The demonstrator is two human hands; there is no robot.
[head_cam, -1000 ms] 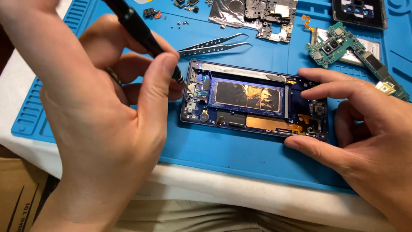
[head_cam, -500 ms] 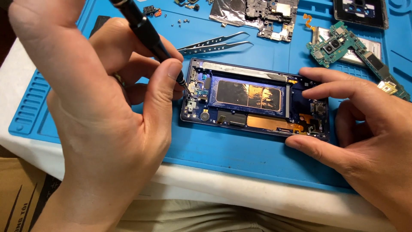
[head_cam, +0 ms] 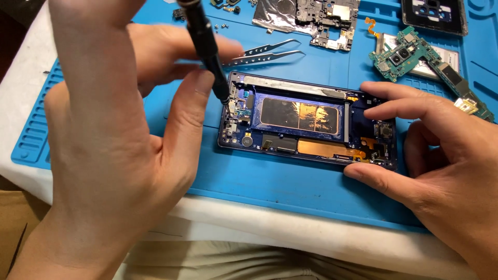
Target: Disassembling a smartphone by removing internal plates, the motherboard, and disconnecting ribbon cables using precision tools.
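Note:
An opened blue phone frame (head_cam: 306,122) lies lengthwise on the blue work mat (head_cam: 290,186), its copper-coloured middle plate exposed. My left hand (head_cam: 119,124) grips a black screwdriver (head_cam: 205,44) upright, its tip resting on the small parts at the frame's left end. My right hand (head_cam: 441,150) pinches the frame's right end, with fingers on the far edge and the thumb on the near edge.
Metal tweezers (head_cam: 264,52) lie just beyond the frame. A silver shield plate (head_cam: 306,15), a green circuit board (head_cam: 415,57) with camera modules and a dark cover (head_cam: 433,15) sit at the back. Tiny screws (head_cam: 220,26) are scattered near the screwdriver. The white table edge (head_cam: 311,228) runs along the front.
My left hand has shifted slightly with the screwdriver, which stands more upright now, tip still at the frame's left end. My right hand has stayed on the frame.

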